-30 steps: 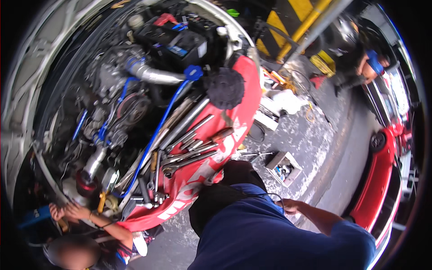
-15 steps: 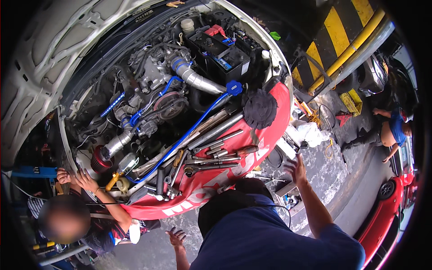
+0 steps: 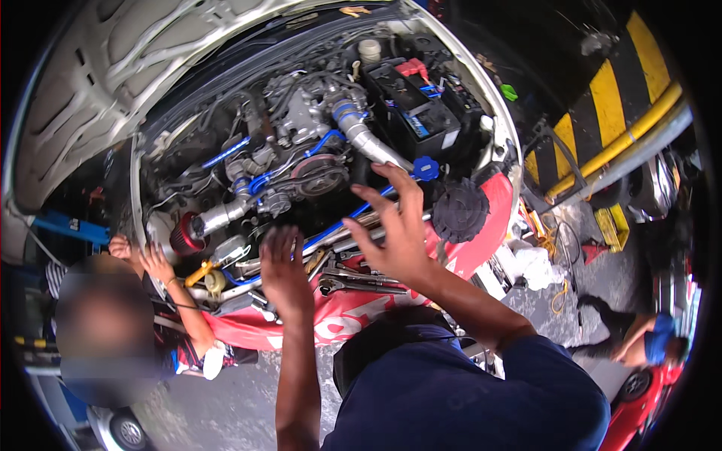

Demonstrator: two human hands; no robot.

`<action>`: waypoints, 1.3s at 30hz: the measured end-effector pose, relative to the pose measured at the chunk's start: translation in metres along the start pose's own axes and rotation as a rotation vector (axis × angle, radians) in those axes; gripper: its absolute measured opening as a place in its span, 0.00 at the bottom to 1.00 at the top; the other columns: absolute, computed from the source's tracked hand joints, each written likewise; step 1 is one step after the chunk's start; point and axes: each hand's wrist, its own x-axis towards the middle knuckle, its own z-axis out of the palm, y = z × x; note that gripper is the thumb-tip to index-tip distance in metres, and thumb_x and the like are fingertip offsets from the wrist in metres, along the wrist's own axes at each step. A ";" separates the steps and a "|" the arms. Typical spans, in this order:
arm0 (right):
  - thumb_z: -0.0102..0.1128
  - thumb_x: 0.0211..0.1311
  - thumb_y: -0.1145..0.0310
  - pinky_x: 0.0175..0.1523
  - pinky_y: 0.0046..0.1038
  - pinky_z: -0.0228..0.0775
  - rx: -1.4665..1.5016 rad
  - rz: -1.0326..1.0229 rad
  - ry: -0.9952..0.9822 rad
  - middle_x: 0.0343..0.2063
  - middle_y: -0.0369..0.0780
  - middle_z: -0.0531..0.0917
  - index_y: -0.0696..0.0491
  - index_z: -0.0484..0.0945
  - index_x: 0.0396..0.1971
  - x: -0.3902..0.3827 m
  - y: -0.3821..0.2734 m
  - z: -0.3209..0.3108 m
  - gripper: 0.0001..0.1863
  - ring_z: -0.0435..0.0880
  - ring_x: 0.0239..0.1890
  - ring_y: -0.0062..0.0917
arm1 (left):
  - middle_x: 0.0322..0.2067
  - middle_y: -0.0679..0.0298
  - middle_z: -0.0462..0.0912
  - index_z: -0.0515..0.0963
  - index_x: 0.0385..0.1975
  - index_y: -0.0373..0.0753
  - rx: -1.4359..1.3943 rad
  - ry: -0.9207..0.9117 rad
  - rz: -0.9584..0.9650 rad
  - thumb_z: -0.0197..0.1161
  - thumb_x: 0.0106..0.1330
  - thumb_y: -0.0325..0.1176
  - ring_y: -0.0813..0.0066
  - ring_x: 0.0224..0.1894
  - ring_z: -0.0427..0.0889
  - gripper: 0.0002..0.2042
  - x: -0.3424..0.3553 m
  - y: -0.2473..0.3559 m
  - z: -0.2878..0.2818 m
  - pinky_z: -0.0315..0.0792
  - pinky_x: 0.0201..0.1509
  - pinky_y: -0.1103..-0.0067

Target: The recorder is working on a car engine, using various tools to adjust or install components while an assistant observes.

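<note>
Facing an engine bay (image 3: pixel 137 188) containing a battery (image 3: pixel 408 104), left hand (image 3: pixel 286 276) is outstretched, right hand (image 3: pixel 400 244) spread.

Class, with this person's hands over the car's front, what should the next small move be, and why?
Probably lower the right hand toward the wrenches on the red cover: it and the left hand look open and empty, and the wrenches lie close by.

Over at the floor's (image 3: pixel 233 402) right edge, we see a red car (image 3: pixel 635 417)! We've a yellow container (image 3: pixel 613 228) near the striped panel (image 3: pixel 606 98).
</note>
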 end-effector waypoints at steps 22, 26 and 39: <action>0.61 0.65 0.64 0.60 0.50 0.63 -0.550 0.538 -0.237 0.51 0.55 0.73 0.58 0.75 0.49 -0.086 0.293 -0.059 0.18 0.72 0.53 0.54 | 0.30 0.70 0.73 0.75 0.43 0.39 0.569 0.701 -0.072 0.59 0.74 0.38 0.81 0.32 0.73 0.09 -0.112 -0.029 -0.116 0.71 0.38 0.80; 0.59 0.66 0.62 0.60 0.50 0.62 -0.729 0.548 -0.139 0.53 0.54 0.72 0.56 0.76 0.49 -0.127 0.345 -0.065 0.17 0.71 0.55 0.53 | 0.33 0.67 0.77 0.75 0.42 0.37 0.686 0.705 -0.083 0.60 0.73 0.37 0.80 0.32 0.74 0.10 -0.110 -0.024 -0.123 0.70 0.38 0.79; 0.62 0.60 0.62 0.71 0.55 0.55 -0.929 0.693 -0.110 0.65 0.62 0.62 0.57 0.74 0.55 -0.113 0.387 -0.043 0.24 0.59 0.69 0.58 | 0.30 0.61 0.84 0.80 0.37 0.31 1.068 0.184 -0.112 0.58 0.75 0.45 0.75 0.32 0.78 0.19 0.049 -0.070 -0.038 0.72 0.39 0.78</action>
